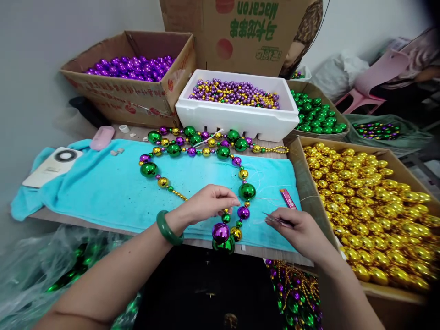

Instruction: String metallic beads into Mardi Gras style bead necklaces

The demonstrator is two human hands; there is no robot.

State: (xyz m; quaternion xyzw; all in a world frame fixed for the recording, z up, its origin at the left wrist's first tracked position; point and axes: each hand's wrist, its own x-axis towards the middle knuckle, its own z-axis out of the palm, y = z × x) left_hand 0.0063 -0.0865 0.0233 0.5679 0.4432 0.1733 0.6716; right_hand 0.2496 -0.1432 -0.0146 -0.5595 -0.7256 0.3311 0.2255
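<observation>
On the blue towel a bead necklace of green, purple and gold balls lies in a loop, its lower end hanging at the table's front edge. My left hand, a green bangle on its wrist, is closed in a pinch over the necklace's small gold beads, just left of a purple ball. To the right, my right hand is closed around a thin, pointed metal tool, mostly hidden by the fingers. Fine clear thread runs across the towel between the hands. Behind the right hand lies a small pink-and-purple packet.
A carton of gold balls borders the right side. At the back stand a white foam box of small beads and a carton of purple balls. A white device and pink case lie left. People are partly visible behind.
</observation>
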